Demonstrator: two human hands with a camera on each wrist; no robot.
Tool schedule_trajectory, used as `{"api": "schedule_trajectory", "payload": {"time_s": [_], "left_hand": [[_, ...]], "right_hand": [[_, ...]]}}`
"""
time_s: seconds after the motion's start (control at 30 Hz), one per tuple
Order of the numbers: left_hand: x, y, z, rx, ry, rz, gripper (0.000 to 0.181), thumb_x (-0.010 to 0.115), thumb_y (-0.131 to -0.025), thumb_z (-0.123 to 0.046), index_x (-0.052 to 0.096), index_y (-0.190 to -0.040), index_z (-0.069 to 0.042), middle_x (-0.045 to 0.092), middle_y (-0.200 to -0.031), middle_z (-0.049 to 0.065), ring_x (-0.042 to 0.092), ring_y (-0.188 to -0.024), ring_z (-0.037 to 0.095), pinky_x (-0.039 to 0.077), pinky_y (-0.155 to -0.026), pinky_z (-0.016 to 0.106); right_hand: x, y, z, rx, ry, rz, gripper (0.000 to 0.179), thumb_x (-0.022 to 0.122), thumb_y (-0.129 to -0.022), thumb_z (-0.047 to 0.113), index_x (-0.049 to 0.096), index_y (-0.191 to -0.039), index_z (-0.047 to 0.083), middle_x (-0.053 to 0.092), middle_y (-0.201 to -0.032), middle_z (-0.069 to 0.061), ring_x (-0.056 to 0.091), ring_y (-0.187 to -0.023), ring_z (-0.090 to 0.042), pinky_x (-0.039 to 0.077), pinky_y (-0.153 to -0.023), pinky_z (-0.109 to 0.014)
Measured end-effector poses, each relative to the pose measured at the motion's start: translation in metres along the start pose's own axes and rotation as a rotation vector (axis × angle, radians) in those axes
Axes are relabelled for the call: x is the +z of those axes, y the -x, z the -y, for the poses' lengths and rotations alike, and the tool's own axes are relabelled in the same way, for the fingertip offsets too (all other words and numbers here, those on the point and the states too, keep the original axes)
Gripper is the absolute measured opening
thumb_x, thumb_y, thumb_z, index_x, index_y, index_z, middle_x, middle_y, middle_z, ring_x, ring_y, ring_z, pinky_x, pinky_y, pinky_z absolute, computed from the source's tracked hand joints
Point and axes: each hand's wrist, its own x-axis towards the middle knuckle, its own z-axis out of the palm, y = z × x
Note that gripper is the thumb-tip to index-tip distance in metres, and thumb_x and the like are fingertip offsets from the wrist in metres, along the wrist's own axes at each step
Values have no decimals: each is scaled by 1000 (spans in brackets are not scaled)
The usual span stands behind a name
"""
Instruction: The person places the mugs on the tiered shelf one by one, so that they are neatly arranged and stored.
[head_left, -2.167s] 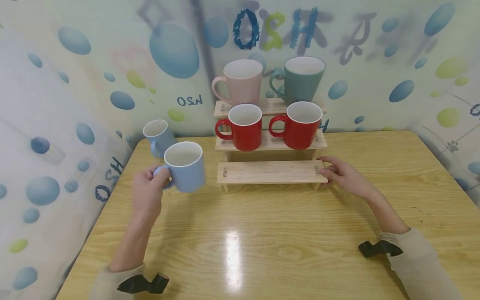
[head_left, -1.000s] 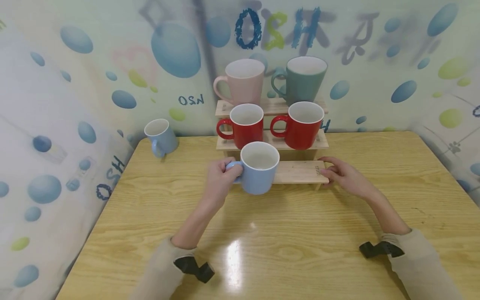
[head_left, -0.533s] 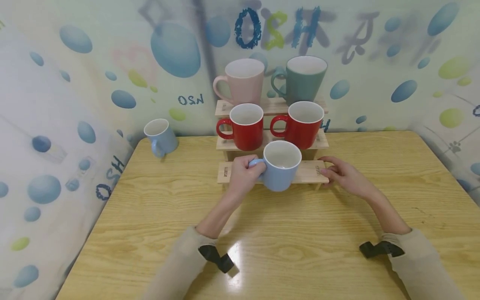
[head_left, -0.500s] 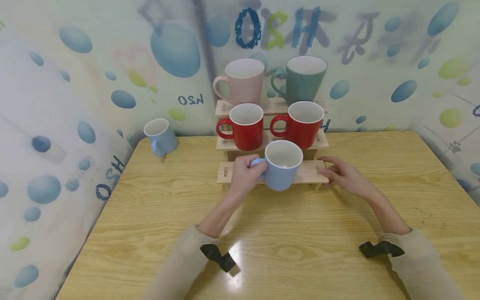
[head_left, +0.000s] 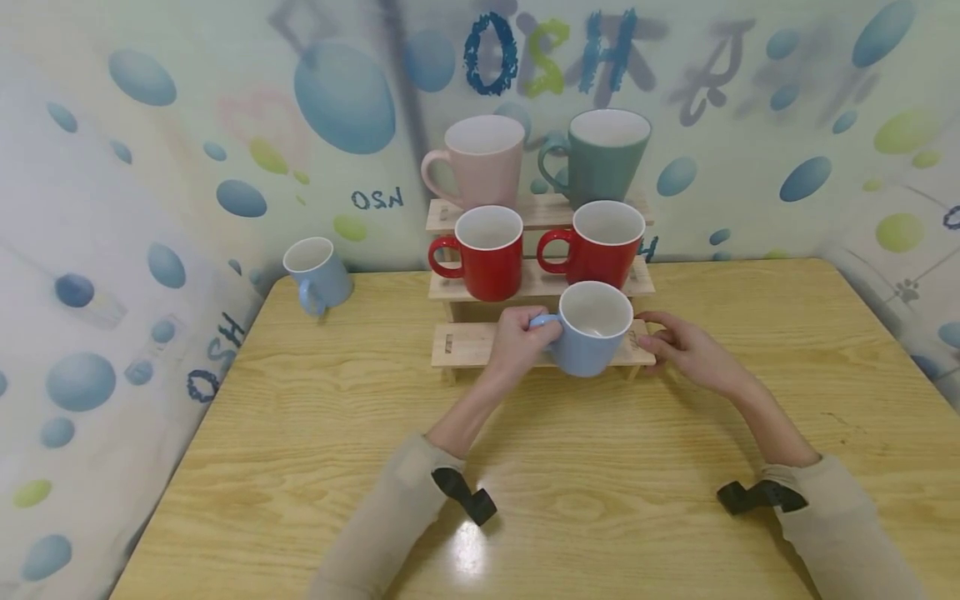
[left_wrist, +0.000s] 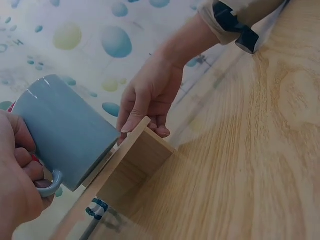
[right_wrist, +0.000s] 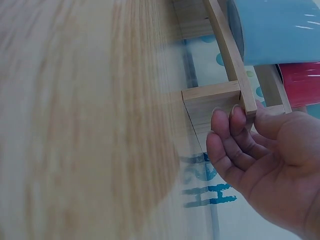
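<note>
My left hand [head_left: 517, 343] grips the handle of a light blue mug [head_left: 590, 343], held upright over the right part of the lowest board of a three-tier wooden rack [head_left: 462, 345]. In the left wrist view the mug's base [left_wrist: 82, 172] is at the board; whether it touches cannot be told. My right hand [head_left: 693, 357] pinches that board's right end, thumb above and fingers below, as the right wrist view shows at the board's corner [right_wrist: 250, 105]. Two red mugs [head_left: 491, 262] stand on the middle tier. A pink mug [head_left: 483, 167] and a green mug [head_left: 609, 162] occupy the top tier.
Another light blue mug [head_left: 318, 275] stands at the table's back left corner. The wood-grain table [head_left: 600, 483] reaches patterned walls [head_left: 345, 100] behind and on both sides. Both wrists wear black straps with small cameras [head_left: 476, 504].
My left hand has carried the blue mug rightward from the table's left side, across the front of the lowest board to its right part. My right hand has kept its hold on the board.
</note>
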Motion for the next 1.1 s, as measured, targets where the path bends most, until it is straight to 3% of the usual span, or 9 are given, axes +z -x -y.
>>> {"api": "schedule_trajectory", "payload": {"time_s": [0.37, 0.57, 0.83, 1.1], "left_hand": [[9, -8, 10, 7, 11, 64, 35, 53, -86, 0, 37, -56, -8, 33, -51, -1, 30, -50, 15, 23, -50, 26], [11, -12, 13, 29, 11, 78, 34, 53, -85, 1, 38, -56, -8, 32, -51, -2, 29, -51, 14, 23, -50, 25], [15, -15, 14, 65, 15, 63, 34, 53, -81, 3, 34, -56, -11, 29, -52, -5, 25, -52, 11, 20, -51, 25], [10, -12, 15, 52, -7, 107, 33, 52, -86, 4, 36, -60, -9, 29, -55, -4, 28, -53, 13, 24, -52, 25]], "right_hand": [[1, 0, 0, -5, -11, -5, 56, 53, -106, 20, 32, -150, -6, 69, -109, -18, 72, -88, -27, 53, -94, -38], [1, -2, -3, -45, -55, -8, 50, 51, -106, 14, 34, -147, -8, 69, -104, -21, 74, -84, -25, 55, -86, -27], [0, -4, -6, -87, -83, -6, 45, 48, -106, 8, 35, -144, -12, 68, -105, -27, 74, -82, -25, 58, -81, -32], [1, -2, -4, -62, -53, -2, 49, 50, -106, 12, 33, -146, -11, 69, -105, -24, 74, -83, -25, 55, -82, -24]]}}
